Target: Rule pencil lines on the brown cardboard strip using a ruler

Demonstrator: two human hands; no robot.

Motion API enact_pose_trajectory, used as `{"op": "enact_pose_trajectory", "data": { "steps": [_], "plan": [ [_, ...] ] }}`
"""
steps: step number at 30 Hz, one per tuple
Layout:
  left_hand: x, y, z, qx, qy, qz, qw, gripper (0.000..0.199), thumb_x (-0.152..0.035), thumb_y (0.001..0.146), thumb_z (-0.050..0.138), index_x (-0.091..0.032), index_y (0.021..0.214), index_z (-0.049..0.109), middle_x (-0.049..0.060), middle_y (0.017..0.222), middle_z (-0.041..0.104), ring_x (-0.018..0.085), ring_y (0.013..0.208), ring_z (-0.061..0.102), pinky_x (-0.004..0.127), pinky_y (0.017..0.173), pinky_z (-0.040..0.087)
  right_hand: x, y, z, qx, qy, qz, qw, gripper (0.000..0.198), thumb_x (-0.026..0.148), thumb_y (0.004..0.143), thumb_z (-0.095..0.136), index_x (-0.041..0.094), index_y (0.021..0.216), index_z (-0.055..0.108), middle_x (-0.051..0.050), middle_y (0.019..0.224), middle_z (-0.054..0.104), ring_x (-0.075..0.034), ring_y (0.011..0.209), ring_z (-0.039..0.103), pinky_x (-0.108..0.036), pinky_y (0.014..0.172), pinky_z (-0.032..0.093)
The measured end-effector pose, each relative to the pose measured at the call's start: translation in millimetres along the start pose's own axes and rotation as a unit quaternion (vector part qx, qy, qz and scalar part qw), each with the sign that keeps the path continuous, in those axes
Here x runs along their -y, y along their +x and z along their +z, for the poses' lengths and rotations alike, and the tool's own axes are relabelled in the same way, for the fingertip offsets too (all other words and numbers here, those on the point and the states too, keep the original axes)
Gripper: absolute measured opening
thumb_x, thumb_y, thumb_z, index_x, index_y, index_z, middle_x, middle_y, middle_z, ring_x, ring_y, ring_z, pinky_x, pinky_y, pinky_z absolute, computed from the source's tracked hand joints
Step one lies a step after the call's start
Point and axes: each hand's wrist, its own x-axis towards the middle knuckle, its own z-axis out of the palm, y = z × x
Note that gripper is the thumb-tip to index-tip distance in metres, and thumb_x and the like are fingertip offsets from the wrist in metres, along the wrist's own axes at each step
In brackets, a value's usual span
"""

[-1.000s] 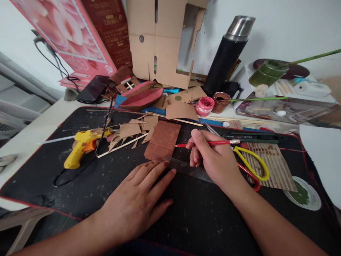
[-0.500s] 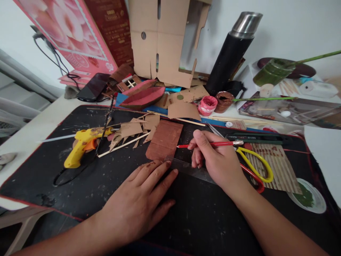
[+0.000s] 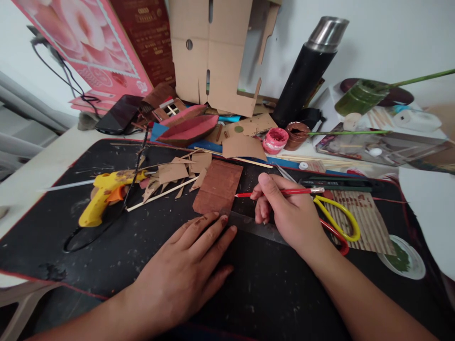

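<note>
My left hand (image 3: 188, 265) lies flat, fingers stretched out, with its fingertips on a clear ruler (image 3: 258, 227) at the near edge of a brown painted piece of card (image 3: 218, 184). Between the thumb and fingers of my right hand (image 3: 293, 210) is a red pencil (image 3: 245, 194). The pencil's tip points left, right by the card's right edge. My right hand's lower fingers curl down beside the ruler. Scissors with a yellow and red handle (image 3: 341, 218) lie partly hidden behind my right hand.
A yellow glue gun (image 3: 95, 203) with its cable lies on the black mat (image 3: 117, 279) at left, near cardboard scraps (image 3: 172, 173). Farther back stand open pink (image 3: 275, 141) and brown paint jars (image 3: 297, 136) and a tall black flask (image 3: 302, 76). Corrugated card (image 3: 366, 220) lies at right.
The whole scene has shifted slightly to the left in view. Both hands, the pencil and the card keep nearly the same positions relative to each other.
</note>
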Motion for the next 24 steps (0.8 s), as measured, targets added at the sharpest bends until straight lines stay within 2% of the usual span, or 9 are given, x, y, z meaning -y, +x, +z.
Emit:
{"op": "enact_pose_trajectory", "data": {
  "steps": [13,24],
  "plan": [
    [0.3,-2.0,4.5,-0.018,-0.006,-0.004,1.0,0.044,-0.035,0.119,0.041,-0.015,0.145,0.069,0.01,0.148,0.074,0.03,0.139,0.065,0.045,0.11,0.056,0.9,2.9,-0.1,0.006,0.012,0.031,0.999,0.058,0.076,0.097,0.073,0.022,0.077,0.069,0.007,0.048,0.053,-0.013,0.041,0.061,-0.025,0.044,0.043],
    [2.2,-1.8,3.0,-0.003,-0.017,-0.001,1.0,0.045,-0.038,0.118,0.045,-0.015,0.147,0.07,0.011,0.151,0.073,0.032,0.14,0.066,0.046,0.109,0.059,3.6,2.6,1.0,0.006,0.011,0.038,0.999,0.058,0.077,0.096,0.073,0.022,0.078,0.069,0.007,0.047,0.055,-0.013,0.042,0.06,-0.025,0.045,0.045]
  ]
}}
